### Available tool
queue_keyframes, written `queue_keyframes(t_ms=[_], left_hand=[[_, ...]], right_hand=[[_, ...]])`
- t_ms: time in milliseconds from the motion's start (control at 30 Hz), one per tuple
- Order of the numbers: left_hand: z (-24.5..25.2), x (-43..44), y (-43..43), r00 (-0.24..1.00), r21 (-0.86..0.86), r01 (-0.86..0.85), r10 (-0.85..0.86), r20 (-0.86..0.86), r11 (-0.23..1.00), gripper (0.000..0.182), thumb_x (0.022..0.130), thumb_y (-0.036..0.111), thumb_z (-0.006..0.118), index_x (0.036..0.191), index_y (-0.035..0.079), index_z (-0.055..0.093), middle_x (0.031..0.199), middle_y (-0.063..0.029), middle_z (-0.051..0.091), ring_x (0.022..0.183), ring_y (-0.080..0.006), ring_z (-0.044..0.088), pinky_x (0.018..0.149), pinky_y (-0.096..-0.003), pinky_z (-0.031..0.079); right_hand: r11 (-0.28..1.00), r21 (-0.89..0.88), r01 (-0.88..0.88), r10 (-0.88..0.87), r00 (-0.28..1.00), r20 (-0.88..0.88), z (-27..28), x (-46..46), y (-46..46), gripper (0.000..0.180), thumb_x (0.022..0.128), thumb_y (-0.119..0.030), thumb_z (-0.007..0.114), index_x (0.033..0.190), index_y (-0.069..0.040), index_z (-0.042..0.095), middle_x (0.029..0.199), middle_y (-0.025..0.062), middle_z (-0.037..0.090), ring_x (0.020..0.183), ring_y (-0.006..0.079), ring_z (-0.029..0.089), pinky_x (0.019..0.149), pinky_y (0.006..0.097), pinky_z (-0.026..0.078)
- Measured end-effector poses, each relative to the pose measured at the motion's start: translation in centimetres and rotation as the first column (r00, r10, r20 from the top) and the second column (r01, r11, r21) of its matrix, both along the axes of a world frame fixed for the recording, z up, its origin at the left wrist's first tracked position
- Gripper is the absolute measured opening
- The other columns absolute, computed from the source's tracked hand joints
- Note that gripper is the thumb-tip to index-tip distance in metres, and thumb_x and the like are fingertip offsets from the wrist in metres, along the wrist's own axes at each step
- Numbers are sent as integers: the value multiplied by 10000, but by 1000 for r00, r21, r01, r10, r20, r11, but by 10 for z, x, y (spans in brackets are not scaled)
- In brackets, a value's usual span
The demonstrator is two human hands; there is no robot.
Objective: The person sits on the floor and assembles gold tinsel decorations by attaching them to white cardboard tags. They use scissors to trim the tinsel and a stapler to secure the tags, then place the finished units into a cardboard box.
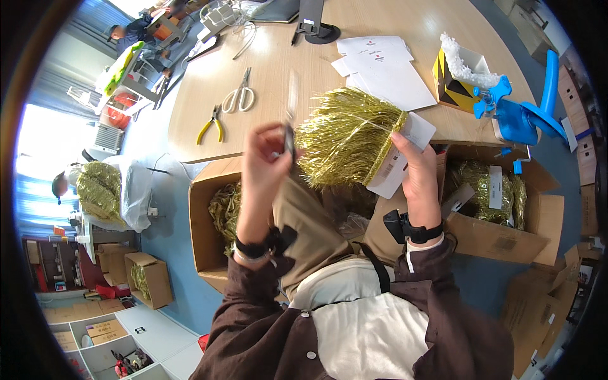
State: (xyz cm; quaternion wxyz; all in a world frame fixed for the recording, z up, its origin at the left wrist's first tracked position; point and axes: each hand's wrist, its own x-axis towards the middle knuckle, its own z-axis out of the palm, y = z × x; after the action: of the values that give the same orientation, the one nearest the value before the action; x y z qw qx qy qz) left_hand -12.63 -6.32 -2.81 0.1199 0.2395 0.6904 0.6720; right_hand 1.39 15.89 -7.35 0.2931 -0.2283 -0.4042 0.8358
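My right hand (415, 164) grips a white card (398, 170) with printing on it, thumb on its face. Gold tinsel fringe (349, 137) hangs from a band along that card and spreads toward my left hand (268, 154). Curled fingers of my left hand hold a small dark object (289, 138), too blurred to name, beside the fringe's loose ends. A blurred pale strip (293, 92) shows just above it. On the table lie white-handled scissors (239, 97) and yellow-handled pliers (211, 127).
Cardboard boxes with gold tinsel stand left (204, 237) and right (503, 232) of my legs. White cards (384, 71) lie on the wooden table (270, 52). A blue clamped crank device (517, 116) and a yellow-black box (451, 88) occupy its right end. A person (135, 35) sits far off.
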Motion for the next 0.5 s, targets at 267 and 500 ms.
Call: queue_keyframes(t_ms=[267, 500], left_hand=[[-7, 91, 27, 958, -336, 285, -274, 81, 898, 433, 875, 30, 727, 1292, 0, 614, 936, -37, 690, 825, -50, 623, 696, -208, 516], [-2, 94, 32, 962, -413, 254, -272, 14, 875, 399, 878, 61, 711, 1257, -26, 621, 850, -75, 711, 727, -54, 617, 650, -231, 505]], right_hand=[[999, 34, 18, -18, 1000, 3, -5, 1, 0, 367, 858, -64, 755, 1199, 9, 638, 1118, 58, 683, 985, 134, 645, 887, 296, 500], [998, 41, 50, -50, 999, 0, -3, 3, -1, 323, 855, -48, 753, 1157, 10, 656, 1077, 54, 692, 937, 130, 650, 865, 293, 505]])
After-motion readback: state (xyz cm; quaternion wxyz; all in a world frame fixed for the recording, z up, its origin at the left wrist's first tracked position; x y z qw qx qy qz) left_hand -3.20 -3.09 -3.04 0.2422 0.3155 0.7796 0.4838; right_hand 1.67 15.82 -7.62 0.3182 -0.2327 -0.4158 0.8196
